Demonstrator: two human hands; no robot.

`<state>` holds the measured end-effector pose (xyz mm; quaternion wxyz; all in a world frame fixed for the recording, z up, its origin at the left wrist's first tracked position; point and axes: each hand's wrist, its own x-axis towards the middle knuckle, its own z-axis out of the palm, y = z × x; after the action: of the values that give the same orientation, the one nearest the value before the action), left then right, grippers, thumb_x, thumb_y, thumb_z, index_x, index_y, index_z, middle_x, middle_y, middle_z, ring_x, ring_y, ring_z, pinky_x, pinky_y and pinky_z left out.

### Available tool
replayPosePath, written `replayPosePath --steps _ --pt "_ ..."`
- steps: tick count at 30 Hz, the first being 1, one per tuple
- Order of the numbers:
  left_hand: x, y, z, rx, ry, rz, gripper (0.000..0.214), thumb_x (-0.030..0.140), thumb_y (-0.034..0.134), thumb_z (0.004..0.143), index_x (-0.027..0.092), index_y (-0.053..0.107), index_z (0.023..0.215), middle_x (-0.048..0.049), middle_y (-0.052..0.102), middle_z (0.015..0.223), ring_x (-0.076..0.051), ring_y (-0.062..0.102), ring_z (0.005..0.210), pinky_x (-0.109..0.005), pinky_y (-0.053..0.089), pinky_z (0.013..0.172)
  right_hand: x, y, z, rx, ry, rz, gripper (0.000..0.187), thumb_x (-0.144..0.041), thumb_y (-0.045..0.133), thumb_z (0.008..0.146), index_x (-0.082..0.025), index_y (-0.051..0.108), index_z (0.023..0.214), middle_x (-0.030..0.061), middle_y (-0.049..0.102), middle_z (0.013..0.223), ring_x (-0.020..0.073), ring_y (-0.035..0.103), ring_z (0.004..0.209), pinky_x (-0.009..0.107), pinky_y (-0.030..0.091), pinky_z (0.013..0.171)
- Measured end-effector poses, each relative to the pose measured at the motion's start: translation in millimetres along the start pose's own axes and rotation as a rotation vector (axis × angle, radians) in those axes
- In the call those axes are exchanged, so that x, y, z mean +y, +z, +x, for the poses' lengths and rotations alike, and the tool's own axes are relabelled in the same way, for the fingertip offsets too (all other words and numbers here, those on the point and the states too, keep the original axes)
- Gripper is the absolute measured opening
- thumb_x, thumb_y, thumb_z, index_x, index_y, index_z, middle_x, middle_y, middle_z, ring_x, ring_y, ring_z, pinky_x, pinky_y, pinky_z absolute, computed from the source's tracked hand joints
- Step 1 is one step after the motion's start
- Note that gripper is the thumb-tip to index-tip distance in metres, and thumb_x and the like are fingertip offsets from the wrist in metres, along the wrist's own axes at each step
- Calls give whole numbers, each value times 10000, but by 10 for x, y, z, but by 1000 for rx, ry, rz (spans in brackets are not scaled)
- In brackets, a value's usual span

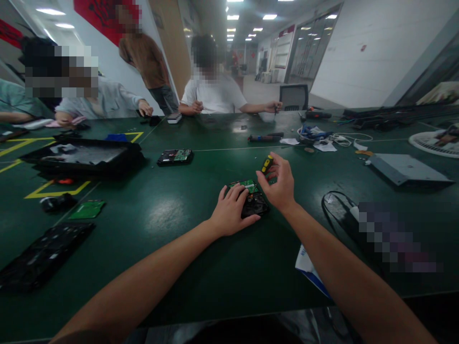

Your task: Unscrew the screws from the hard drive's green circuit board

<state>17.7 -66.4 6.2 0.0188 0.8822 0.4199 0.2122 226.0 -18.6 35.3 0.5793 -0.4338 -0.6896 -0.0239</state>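
One opened device [255,206] seems part-dismantled, green board [250,185] unremoved, left hand [231,211] spread over it, right hand [280,184] pinching a yellow-black tool [267,165].

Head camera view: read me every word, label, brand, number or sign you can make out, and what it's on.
No text can be read with certainty.
Red wall banner with dark brush-like marks: partly hidden, unreadable.
White-and-blue packet, lower right: lettering partly hidden, blurred.
Black rectangular device with green circuit board, under the left hand: nothing legible.
Yellow-and-black tool handle, in the right hand: nothing legible.
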Motion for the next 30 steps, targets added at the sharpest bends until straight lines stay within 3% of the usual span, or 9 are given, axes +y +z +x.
replayPosePath --steps 5,10,18,24,30 --pt "3 -12 1 -3 -1 0 864 770 545 933 158 474 1539 -184 480 1599 -380 367 1544 -629 161 1304 -22 3 2 -15 -23 14 669 -273 645 945 -286 400 1567 131 632 1302 241 708 901 441 679 746" --pt "7 -15 -2 -3 -3 -4 860 766 547 934 160 471 1540 -185 474 1605 -379 362 1547 -633 162 1302 21 17 -12 12 11 -6 699 -351 700 920 -294 405 1552 134 601 1324 239 687 875 428 672 673" --pt "10 -29 1 -13 -13 0 866 779 540 930 171 471 1543 -180 478 1600 -372 360 1550 -614 166 1305 -55 -23 14 -26 -9 -28 646 -315 589 970 -297 391 1585 130 633 1305 248 707 907 460 679 768" --pt "10 -34 7 -22 -13 -1 863 772 546 931 172 471 1546 -183 476 1602 -378 358 1550 -620 162 1305 -27 -23 9 -7 -19 -30 631 -348 684 943 -302 453 1528 107 639 1242 232 690 884 414 672 702" --pt "10 -32 6 -21 -12 -15 859 763 570 925 190 466 1556 -178 474 1603 -384 357 1550 -637 165 1300 -31 -7 4 -42 2 19 628 -288 587 983 -294 381 1576 127 663 1329 227 740 922 416 678 783"
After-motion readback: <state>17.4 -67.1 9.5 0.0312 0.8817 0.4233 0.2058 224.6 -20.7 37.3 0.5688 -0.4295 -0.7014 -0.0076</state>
